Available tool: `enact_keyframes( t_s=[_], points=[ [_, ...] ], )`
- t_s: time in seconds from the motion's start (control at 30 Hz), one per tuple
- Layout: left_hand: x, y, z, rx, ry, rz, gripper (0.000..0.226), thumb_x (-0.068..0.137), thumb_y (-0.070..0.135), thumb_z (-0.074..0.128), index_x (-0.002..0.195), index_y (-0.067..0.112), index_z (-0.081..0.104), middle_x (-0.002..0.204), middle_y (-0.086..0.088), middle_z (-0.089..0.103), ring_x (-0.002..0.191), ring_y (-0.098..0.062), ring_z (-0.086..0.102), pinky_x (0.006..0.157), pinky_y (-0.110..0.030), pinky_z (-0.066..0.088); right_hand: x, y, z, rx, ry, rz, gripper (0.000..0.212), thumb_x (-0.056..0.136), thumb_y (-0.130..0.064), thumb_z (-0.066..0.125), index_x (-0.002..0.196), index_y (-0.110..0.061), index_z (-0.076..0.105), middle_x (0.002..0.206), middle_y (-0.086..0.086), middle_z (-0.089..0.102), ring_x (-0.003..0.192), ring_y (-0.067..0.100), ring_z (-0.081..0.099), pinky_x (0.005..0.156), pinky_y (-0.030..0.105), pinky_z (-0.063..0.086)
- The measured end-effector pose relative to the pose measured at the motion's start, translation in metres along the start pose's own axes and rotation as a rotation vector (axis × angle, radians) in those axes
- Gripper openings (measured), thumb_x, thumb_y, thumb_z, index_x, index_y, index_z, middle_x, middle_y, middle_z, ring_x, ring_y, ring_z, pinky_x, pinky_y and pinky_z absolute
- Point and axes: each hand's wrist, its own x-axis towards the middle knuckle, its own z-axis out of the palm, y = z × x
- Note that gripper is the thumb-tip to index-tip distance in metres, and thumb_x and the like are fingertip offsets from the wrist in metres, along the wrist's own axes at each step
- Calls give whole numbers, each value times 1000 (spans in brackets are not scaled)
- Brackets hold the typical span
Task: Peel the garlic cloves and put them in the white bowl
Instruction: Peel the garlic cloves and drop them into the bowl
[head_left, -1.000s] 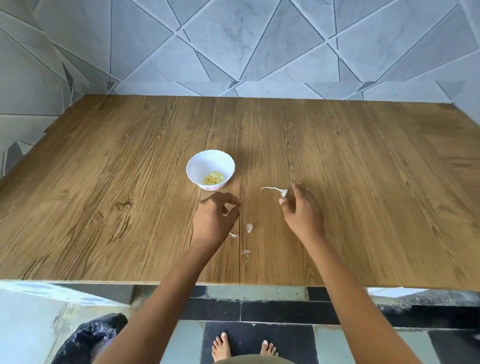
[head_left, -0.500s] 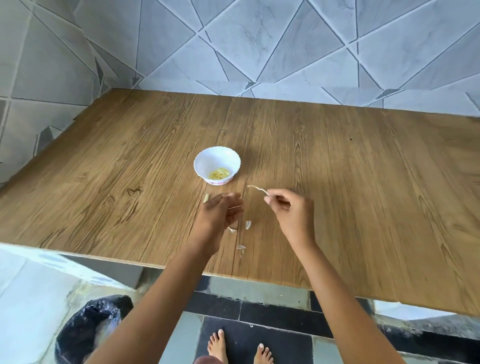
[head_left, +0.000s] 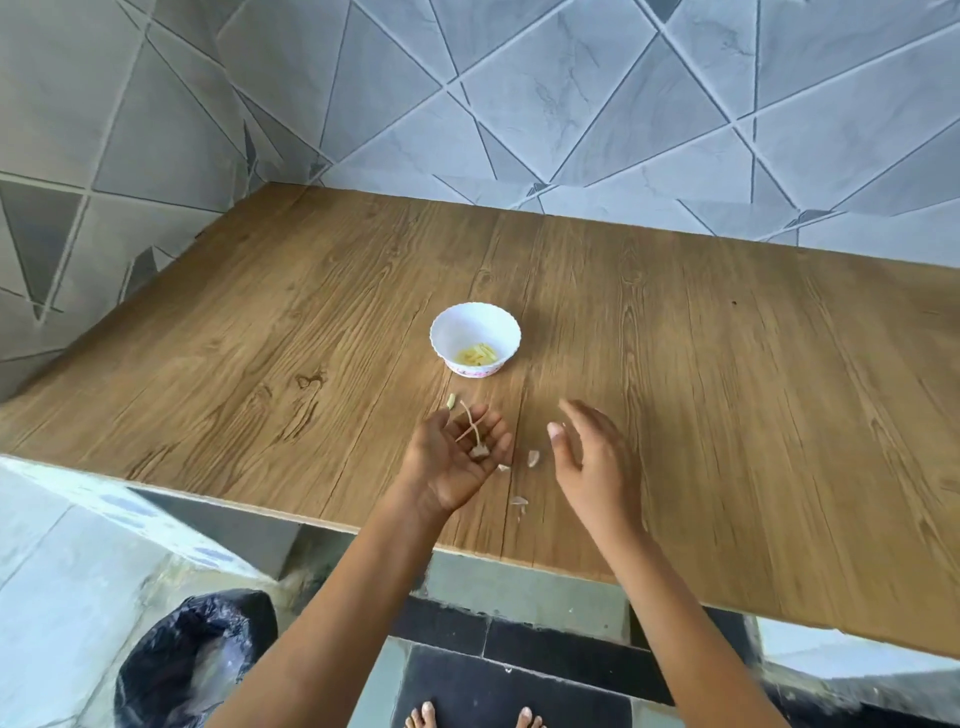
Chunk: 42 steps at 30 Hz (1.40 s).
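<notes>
White bowl (head_left: 464, 328) with pink-patterned base holds yellow cloves (head_left: 478, 355); brown woodgrain tabletop (head_left: 727, 389); grey triangle-patterned wall tiles (head_left: 519, 93).

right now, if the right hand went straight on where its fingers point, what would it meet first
Likely the white bowl, near its right rim; the right hand is blurred, so its height is unclear.

right hand (head_left: 587, 457) blurred, black bin bag (head_left: 192, 660) cut by bottom edge

Worktop (head_left: 727, 415): brown wood-grain board.
White bowl (head_left: 475, 338): stands beyond the left fingers (head_left: 496, 436), apart from them.
Pale garlic piece (head_left: 451, 400): just beyond those fingertips.
Skin scraps (head_left: 533, 458): between left and right fingers (head_left: 576, 415).
</notes>
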Motion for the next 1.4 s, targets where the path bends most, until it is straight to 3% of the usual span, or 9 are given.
enact_keyframes(
  t_s=[0.07,0.2,0.57,0.67,0.83,1.0,1.13,1.3,1.4],
  points=[
    [2,8,-3,13,-3,-5,43,102,30,29,90,0,58,87,-17,61,82,-28,60,82,-39,49,12,22,2,-160,-225,201,54,100,-35,41,142,-1,34,149,18,33,139,29,31,113,36,21],
    [5,13,-7,69,-43,-30,42,101,29,30,89,1,59,88,-15,61,82,-26,60,84,-38,49,28,37,6,-330,-540,270,66,99,-49,14,150,-9,1,158,8,-8,145,17,-9,113,28,-12],
    [13,18,-14,125,-97,-109,44,102,30,31,89,0,60,88,-15,62,85,-25,60,86,-37,48,-53,-43,-8,-10,-636,181,85,81,-72,-7,150,-24,10,157,-12,2,136,-8,-6,109,14,-5],
    [14,22,-15,129,-98,-105,43,102,29,30,91,0,60,89,-15,62,84,-24,60,85,-37,48,-59,-30,-12,-164,-452,287,97,73,-76,-19,149,-19,1,153,-8,-7,140,3,-6,112,21,-5],
    [13,26,-22,116,-83,-100,45,102,30,29,92,0,61,89,-14,62,85,-24,60,85,-37,49,-62,-29,-4,-368,-557,334,90,69,-71,-22,138,-13,-22,145,4,-30,139,17,-24,112,31,-17],
    [10,31,-34,112,-73,-82,44,102,30,29,91,1,60,88,-14,62,84,-24,61,82,-36,50,-55,-47,3,-133,-666,124,92,77,-75,-9,148,-16,-8,155,-5,-14,138,1,-17,111,19,-11],
    [10,36,-39,110,-64,-73,45,102,30,28,91,1,60,88,-13,62,84,-23,60,82,-36,50,-49,-54,-2,-51,-712,10,63,98,-46,35,150,-22,10,156,-11,1,136,-5,-6,115,22,-1],
    [8,36,-42,113,-65,-76,44,102,31,28,91,2,60,89,-13,62,84,-23,60,83,-36,49,-47,-46,-9,-98,-707,-84,51,98,-28,47,146,-22,31,154,-15,13,137,-5,8,111,20,17],
    [8,35,-41,114,-66,-76,44,103,30,28,92,2,60,89,-13,62,84,-23,60,84,-35,49,-51,-43,-11,-33,-573,-91,40,92,-6,54,131,-17,55,144,-10,41,118,-8,43,81,-1,37]
  ],
)
